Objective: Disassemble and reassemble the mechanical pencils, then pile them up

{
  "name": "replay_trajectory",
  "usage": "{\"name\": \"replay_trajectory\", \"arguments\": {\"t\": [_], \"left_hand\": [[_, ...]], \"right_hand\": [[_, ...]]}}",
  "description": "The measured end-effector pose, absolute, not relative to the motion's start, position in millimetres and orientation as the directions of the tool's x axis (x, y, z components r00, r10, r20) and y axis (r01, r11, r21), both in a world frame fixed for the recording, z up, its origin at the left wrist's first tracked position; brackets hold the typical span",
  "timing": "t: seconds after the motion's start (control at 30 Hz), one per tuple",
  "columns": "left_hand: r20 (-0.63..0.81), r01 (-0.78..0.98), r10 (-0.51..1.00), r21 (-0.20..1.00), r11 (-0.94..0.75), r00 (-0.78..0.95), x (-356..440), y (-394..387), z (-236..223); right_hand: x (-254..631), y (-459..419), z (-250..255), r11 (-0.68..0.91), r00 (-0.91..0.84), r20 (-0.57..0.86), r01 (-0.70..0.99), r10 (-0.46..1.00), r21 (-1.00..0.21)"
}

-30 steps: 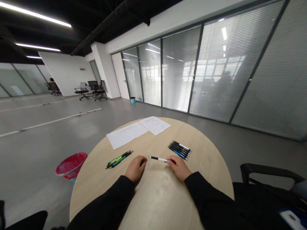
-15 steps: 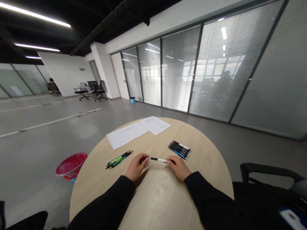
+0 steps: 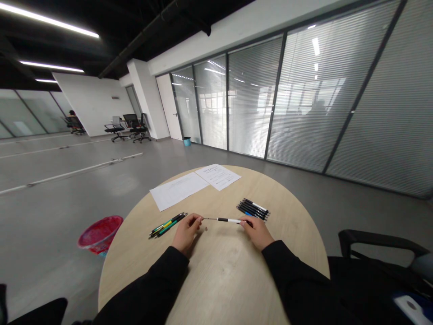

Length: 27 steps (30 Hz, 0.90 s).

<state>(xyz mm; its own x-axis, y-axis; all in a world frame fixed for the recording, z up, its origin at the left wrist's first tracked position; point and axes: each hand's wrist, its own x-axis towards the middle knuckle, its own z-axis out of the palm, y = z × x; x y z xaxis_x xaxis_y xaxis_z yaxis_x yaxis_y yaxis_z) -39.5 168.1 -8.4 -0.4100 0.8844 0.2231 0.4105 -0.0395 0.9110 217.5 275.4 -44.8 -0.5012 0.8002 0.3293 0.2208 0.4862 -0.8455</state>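
Observation:
My right hand [image 3: 255, 232] is closed on the white end of a pen barrel [image 3: 233, 220] with a black grip section. From the barrel's left end a thin dark refill [image 3: 210, 219] sticks out, and the fingertips of my left hand [image 3: 187, 231] pinch its far end. Below the refill, near my left fingers, a small pale-brown piece [image 3: 206, 229] shows; it is too small to name. A row of mostly black pens [image 3: 252, 208] lies just beyond my right hand, partly covered by it. Left of my left hand lie several green, yellow and black pens [image 3: 167, 225].
Two printed sheets of paper [image 3: 179, 191] lie at the far side of the round wooden table [image 3: 223, 289]. A red basket [image 3: 100, 234] is on the floor to the left. A black chair [image 3: 379, 243] stands at the right.
My hands have moved apart, left hand leftward and right hand rightward with the barrel. A length of refill now shows between them, and the small piece below has come into view.

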Motion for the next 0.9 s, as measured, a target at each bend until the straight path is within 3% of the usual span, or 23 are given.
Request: {"name": "replay_trajectory", "arguments": {"t": [0.27,0.73,0.9], "left_hand": [[0.257,0.395,0.781,0.919,-0.015,-0.569,-59.4,172.2,-23.4],[0.263,0.416,0.838,0.908,-0.049,-0.477,-39.1,169.9,-15.5],[0.243,0.42,0.878,0.906,-0.054,-0.412,-28.4,168.8,-13.9]], "right_hand": [[225.4,289.0,-51.7,0.379,-0.269,0.306,0.281,0.913,-0.882],[207.5,273.1,-54.8,0.429,-0.331,0.32,0.342,0.888,-0.836],[205.3,273.0,-54.1,0.484,-0.348,0.35,0.464,0.87,-0.742]]}}
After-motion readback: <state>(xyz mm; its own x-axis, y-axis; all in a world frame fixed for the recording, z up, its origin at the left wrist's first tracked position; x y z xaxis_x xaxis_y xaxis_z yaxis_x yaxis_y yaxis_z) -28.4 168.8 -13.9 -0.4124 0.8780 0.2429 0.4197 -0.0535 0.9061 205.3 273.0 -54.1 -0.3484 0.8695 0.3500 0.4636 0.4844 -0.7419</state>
